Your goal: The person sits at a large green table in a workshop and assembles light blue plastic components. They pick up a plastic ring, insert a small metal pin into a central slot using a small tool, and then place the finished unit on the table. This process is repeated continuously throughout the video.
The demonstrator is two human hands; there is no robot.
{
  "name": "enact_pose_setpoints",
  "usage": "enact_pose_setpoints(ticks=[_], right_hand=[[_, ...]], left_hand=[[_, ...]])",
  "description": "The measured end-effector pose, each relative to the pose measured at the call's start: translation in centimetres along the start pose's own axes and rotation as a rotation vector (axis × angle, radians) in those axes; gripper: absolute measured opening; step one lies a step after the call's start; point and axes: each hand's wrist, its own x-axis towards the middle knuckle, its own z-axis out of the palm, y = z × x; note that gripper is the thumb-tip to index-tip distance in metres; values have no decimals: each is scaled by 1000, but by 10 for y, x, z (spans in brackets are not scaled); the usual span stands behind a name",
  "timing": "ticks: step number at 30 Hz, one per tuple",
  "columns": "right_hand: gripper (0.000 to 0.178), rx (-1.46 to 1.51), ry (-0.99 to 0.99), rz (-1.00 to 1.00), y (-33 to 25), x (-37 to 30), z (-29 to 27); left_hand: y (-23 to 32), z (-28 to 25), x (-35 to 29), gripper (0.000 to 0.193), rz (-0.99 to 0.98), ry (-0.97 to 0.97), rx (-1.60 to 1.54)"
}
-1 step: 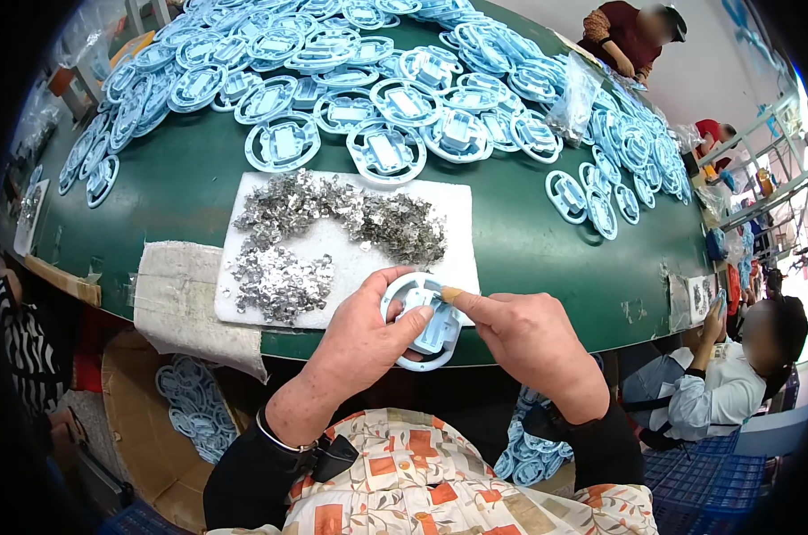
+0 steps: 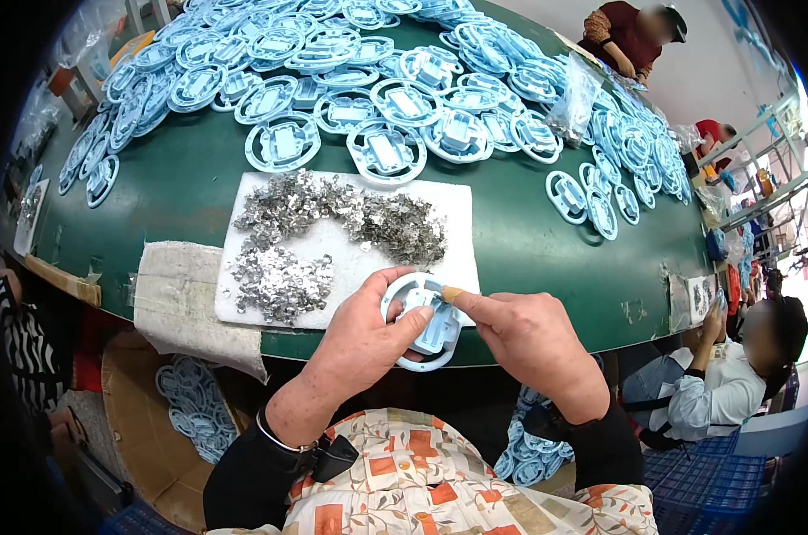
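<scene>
My left hand (image 2: 358, 337) grips a light blue oval plastic housing (image 2: 436, 337) at the table's near edge, its thumb lying across the face of the part. My right hand (image 2: 538, 343) has its fingers curled in, and its index finger, with a tan cover on the tip, presses on the upper right of the housing. Anything pinched under that fingertip is hidden. Just beyond my hands lies a white foam pad (image 2: 355, 266), bearing heaps of small shiny metal pieces (image 2: 279, 278).
Many more blue housings (image 2: 386, 152) are piled across the green table (image 2: 564, 276). A pale cloth (image 2: 177, 294) hangs over the near edge. Below stands a cardboard box (image 2: 136, 401) with housings inside. Co-workers sit at the right (image 2: 734, 366) and far right (image 2: 631, 40).
</scene>
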Motion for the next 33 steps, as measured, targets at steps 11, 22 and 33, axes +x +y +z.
enact_pose_setpoints(ticks=[11, 22, 33], right_hand=[[48, -366, 57, -77, -18, 3, 2], [27, 1294, 119, 439, 2, -27, 38], [26, 1012, 2, 311, 1, -39, 27]], left_hand=[[0, 2, -1, 53, -11, 16, 21], [3, 6, -19, 55, 59, -115, -213], [19, 13, -27, 46, 490, -146, 825]])
